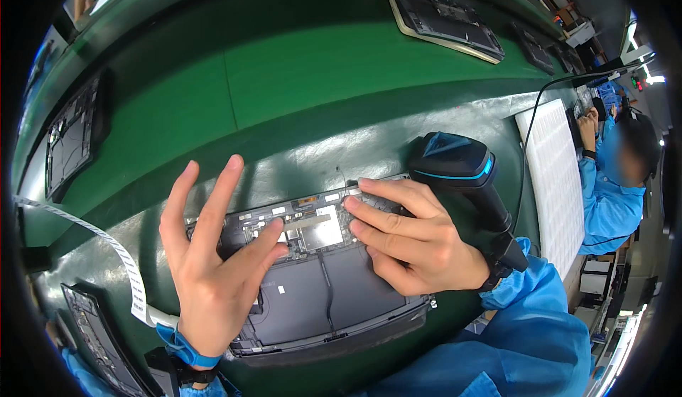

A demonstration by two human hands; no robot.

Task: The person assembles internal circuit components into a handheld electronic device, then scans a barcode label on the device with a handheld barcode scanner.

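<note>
An opened laptop chassis point(302, 297) lies in front of me, its circuit board bare along the far side and a dark battery pack on the near side. My left hand point(213, 276) is over its left part. Two of its fingers stretch up and away, while the index fingertip and thumb rest at the board, a little apart. Beside that fingertip, a thin greyish strip point(310, 222) crosses toward a silver metal plate point(323, 234). From the right, my right hand point(419, 244) reaches over the board with fingers bent and apart, tips touching its far edge and right part.
A black handheld scanner point(455, 162) stands close beyond my right hand. White label tape point(121, 244) curls at left. Other opened laptop chassis lie around point(74, 138), one on a pale block point(447, 20). At right are a white tray point(554, 184), a cable and a co-worker point(611, 205).
</note>
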